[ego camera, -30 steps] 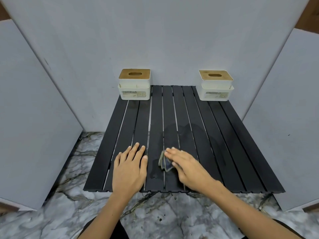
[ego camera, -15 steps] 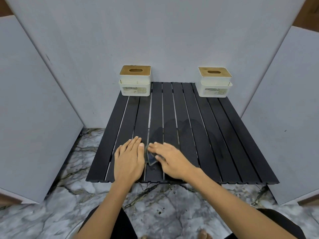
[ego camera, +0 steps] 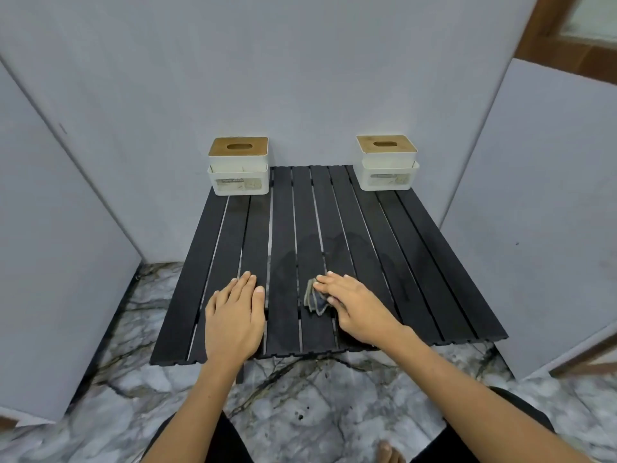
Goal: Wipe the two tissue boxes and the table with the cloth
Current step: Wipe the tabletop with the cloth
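Two hands were down on the table, both near its front edge. The left hand lay flat, palm down, fingers straight and close together, gripping nothing, just beside the front-left part of the slats. The right hand reached in from the right with its wrist low and fingers stretched forward, pressing the cloth onto the slats near the middle of the front edge; the fingers covered the cloth's right side, and whether they pinched it or only pushed on it could not be told. The cloth was small, dark and bunched into folds with paler edges showing, poking out to the left of the fingertips. A faint darker sheen spread across the slats just behind it, toward the table's centre.

The table was black, made of long matte slats running front to back with thin gaps between them. At the back-left corner stood the left box, at the back-right corner the right box, well apart from each other and from the hands. Each was white, blocky and rounded at the corners, with a wooden lid cut by an oval slot.

Underneath, the floor was grey marble with dark veins, and plain grey panels closed in three sides.
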`<state>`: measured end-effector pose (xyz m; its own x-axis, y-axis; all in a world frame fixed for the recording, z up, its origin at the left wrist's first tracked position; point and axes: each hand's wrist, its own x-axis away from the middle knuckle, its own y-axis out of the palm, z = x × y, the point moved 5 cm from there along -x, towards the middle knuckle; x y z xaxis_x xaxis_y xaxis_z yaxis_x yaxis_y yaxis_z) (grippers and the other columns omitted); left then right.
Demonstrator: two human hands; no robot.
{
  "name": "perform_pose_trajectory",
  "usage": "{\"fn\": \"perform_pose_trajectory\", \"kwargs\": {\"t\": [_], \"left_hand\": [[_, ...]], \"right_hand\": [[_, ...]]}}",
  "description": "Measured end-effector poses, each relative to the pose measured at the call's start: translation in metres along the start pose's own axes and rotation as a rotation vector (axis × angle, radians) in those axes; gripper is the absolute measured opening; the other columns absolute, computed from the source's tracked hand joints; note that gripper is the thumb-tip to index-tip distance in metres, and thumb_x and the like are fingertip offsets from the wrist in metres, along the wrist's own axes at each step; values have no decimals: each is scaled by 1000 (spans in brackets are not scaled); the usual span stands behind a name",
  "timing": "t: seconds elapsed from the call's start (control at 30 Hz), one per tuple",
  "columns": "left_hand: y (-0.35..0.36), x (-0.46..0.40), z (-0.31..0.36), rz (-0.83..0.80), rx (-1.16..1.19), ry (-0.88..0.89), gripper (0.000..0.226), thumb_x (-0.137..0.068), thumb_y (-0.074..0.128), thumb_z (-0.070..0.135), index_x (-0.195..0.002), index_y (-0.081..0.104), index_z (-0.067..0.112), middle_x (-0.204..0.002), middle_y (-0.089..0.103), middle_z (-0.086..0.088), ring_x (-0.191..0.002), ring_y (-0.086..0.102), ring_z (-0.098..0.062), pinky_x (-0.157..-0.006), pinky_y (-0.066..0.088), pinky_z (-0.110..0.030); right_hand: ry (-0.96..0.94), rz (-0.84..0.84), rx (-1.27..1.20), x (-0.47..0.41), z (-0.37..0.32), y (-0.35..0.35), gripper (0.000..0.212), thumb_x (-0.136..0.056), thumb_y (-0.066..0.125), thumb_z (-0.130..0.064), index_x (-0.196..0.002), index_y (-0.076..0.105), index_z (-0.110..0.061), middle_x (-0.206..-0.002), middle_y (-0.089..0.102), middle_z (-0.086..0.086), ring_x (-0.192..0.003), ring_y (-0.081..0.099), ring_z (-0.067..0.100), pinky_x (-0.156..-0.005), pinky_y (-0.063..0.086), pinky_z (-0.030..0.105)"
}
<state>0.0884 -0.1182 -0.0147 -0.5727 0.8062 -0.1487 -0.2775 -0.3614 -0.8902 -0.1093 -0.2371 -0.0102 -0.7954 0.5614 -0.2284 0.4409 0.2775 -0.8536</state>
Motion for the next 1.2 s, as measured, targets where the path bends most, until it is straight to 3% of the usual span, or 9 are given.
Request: {"fn": "perform_pose_trajectory", "kwargs": {"t": [0.1, 0.3, 0.53, 0.63, 0.73, 0.93, 1.07, 1.2], "left_hand": [[1, -1, -1, -7, -17, 1, 74, -95, 8, 58, -152, 44, 27, -160, 35, 12, -151, 23, -10, -124, 11, -39], [4, 2, 8, 4, -55, -21, 74, -96, 9, 58, -153, 43, 24, -162, 33, 9, -152, 20, -14, -124, 9, -44], [9, 9, 17, 15, -52, 4, 73, -96, 11, 57, -152, 43, 23, -162, 33, 9, -153, 19, -12, -124, 7, -43], [9, 10, 18, 23, -35, 5, 72, -97, 12, 57, -152, 45, 23, -161, 35, 8, -152, 21, -11, -124, 8, -43], [8, 9, 19, 42, -19, -3, 71, -98, 13, 57, -150, 48, 23, -160, 38, 8, -151, 24, -11, -124, 11, -44], [9, 10, 20, 29, -29, 13, 78, -94, 10, 64, -148, 49, 24, -160, 38, 7, -151, 24, -14, -123, 10, -46], [12, 17, 37, -42, 73, 128, 73, -92, 17, 68, -144, 53, 32, -153, 44, 13, -148, 28, -11, -123, 5, -45], [20, 38, 67, -251, 237, 361, 64, -80, 44, 60, -140, 51, 40, -138, 45, 30, -143, 32, -3, -124, 5, -48]], "right_hand": [[84, 60, -10, -2, -9, 8, 39, -97, 47, -8, -134, 58, -11, -146, 51, 2, -139, 42, 21, -116, 29, 43], [-50, -25, -13, 61, -8, -5, 39, -98, 44, -13, -135, 57, -16, -146, 50, -6, -141, 37, 9, -119, 21, 25], [110, 70, 76, 76, 64, -52, 38, -94, 51, -2, -128, 63, -13, -139, 57, -2, -137, 45, 18, -115, 32, 40], [236, 99, 22, 65, 85, -59, 37, -98, 50, -2, -132, 59, -14, -143, 53, -1, -140, 41, 20, -118, 25, 35], [321, 166, 4, 60, 80, -50, 36, -98, 51, -3, -132, 58, -11, -142, 54, 4, -138, 44, 24, -117, 28, 37], [278, 134, -14, 66, 39, -32, 39, -100, 47, -9, -138, 53, -11, -146, 49, 2, -140, 40, 18, -118, 19, 28], [217, 66, -34, 68, 2, -16, 46, -99, 35, -23, -141, 50, -14, -150, 45, -1, -143, 35, 14, -121, 20, 33], [150, -34, -62, 71, -18, -13, 47, -103, 43, -30, -149, 37, -20, -155, 37, -6, -146, 26, 8, -118, 14, 20]]}}
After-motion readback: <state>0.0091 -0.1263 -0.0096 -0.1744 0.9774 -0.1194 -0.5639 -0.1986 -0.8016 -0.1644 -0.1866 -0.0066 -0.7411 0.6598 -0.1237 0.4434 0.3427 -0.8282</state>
